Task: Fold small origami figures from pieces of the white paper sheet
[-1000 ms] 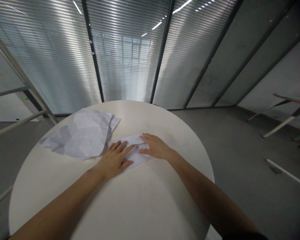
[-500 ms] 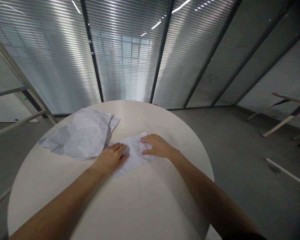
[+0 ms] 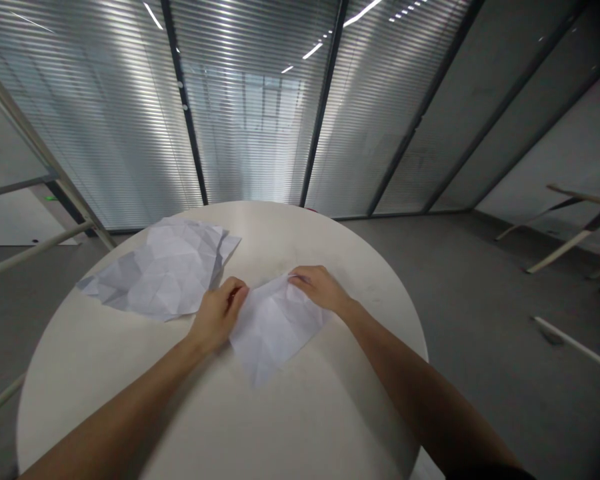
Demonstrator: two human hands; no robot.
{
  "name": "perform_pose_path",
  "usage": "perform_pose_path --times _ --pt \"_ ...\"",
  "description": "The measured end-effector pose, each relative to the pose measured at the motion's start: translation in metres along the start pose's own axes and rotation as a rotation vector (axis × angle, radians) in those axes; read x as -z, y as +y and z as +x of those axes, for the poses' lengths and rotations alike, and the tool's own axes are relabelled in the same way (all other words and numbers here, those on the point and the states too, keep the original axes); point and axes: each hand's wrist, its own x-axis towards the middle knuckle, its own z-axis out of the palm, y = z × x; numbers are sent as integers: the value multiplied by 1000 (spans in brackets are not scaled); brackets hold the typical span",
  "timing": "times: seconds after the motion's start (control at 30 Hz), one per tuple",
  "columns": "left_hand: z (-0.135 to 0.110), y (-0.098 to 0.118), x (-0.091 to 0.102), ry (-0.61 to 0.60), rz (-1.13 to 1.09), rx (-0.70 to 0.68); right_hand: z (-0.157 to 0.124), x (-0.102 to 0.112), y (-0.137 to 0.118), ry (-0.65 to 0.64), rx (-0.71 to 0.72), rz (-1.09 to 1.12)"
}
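Paper [image 3: 277, 327] spread since; corner pts twd wearer, long axis unclear; L hand [image 3: 216, 315], R hand [image 3: 319, 288] pinching edge.

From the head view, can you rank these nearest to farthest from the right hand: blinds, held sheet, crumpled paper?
1. Held sheet: right hand pinches its upper edge.
2. Crumpled paper: left side of the table.
3. Blinds: beyond the table.

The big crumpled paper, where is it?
In the head view, the big crumpled paper lies on the round table's left side, just beyond the left hand.
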Motion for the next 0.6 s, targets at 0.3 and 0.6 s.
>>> perform_pose_path --times 0.3,0.6 --pt "-2 -4 12 -314 -751 -45 3 13 5 548 -305 381" --pt "3 1 13 -3 -129 -52 3 32 12 656 -480 890"
